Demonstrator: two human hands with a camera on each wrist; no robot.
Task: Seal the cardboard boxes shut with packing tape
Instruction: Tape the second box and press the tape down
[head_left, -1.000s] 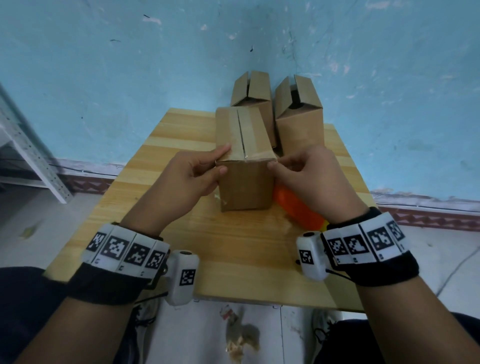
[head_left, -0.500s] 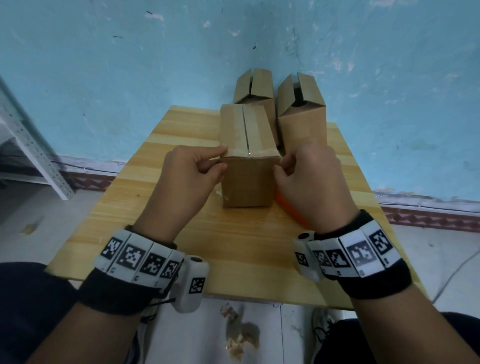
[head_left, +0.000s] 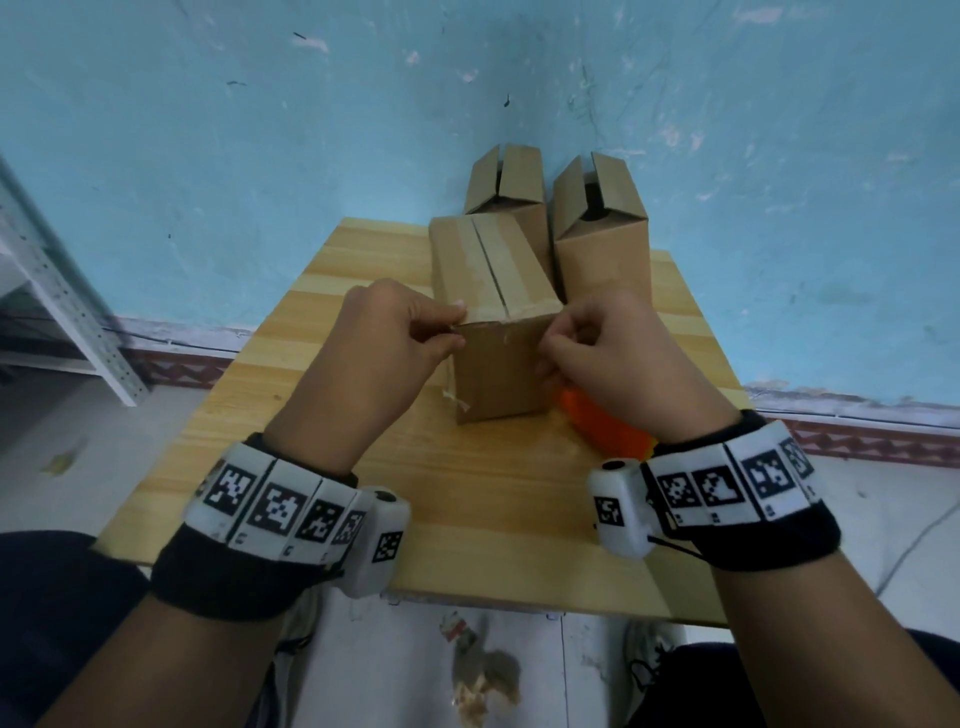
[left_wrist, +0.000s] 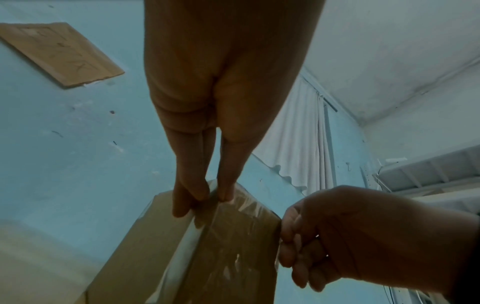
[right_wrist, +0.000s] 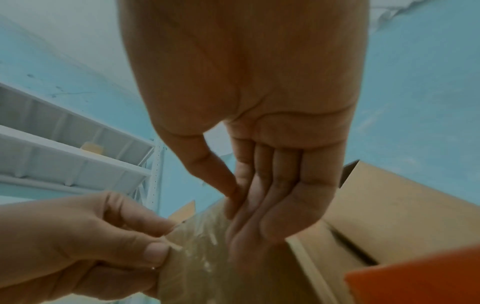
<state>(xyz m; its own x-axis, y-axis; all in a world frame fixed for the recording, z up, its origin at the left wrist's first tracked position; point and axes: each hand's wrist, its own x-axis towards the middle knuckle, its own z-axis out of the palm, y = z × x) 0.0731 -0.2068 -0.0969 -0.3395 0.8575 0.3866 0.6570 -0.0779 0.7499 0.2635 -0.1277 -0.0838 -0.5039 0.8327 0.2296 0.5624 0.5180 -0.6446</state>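
Note:
A small cardboard box (head_left: 496, 371) stands mid-table, clear packing tape (head_left: 493, 260) running along its top seam. The tape's end (left_wrist: 233, 236) hangs glossy over the near face. My left hand (head_left: 460, 326) pinches the tape's left edge at the box's top near-left corner, thumb against fingertips (left_wrist: 200, 195). At the top near-right corner my right hand (head_left: 550, 344) has thumb and fingers (right_wrist: 257, 197) closed on the tape's right edge. Both hands sit level with the box's near top edge.
Two more boxes (head_left: 511, 187) (head_left: 602, 234) with open top flaps stand behind, against the blue wall. An orange tape dispenser (head_left: 602, 426) lies on the wooden table (head_left: 493, 509) right of the box, under my right wrist. A white metal shelf (head_left: 52, 291) stands at left.
Both hands have slid from the top of the box's near edge down onto its corners, drawing the tape end over the near face. The box has not shifted.

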